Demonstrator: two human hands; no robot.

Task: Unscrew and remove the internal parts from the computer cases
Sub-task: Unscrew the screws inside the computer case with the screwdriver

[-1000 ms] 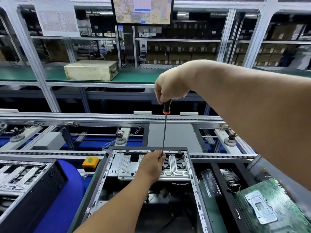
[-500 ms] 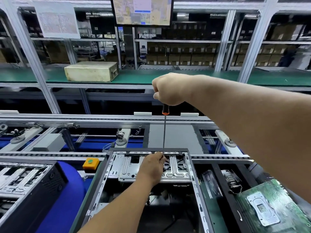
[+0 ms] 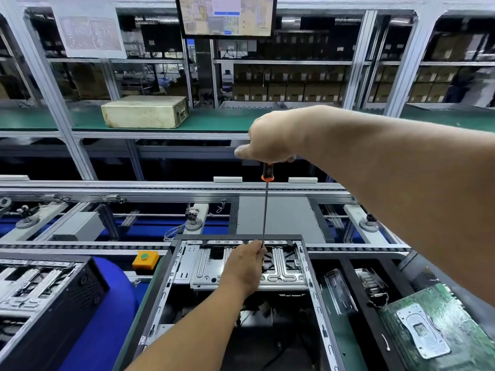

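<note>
The right hand (image 3: 270,140) is gripping high, fist closed, forearm reaching across. The left hand (image 3: 245,266) is pinching low, arm extended forward.

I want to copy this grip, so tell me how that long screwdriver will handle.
The screwdriver has a long, thin shaft, so it probably wobbles or flexes slightly; the left hand steadying it near the tip suggests that. The right hand wraps the handle, likely grippy. Laid flat, it would probably roll.

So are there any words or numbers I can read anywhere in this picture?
None can be read.
Hanging dark-framed monitor screen: text too blurred.
White paper sheet on the shelf frame: print too small.
Green circuit board: markings blurred.
Stacked brown cardboard boxes: labels too small.
</note>
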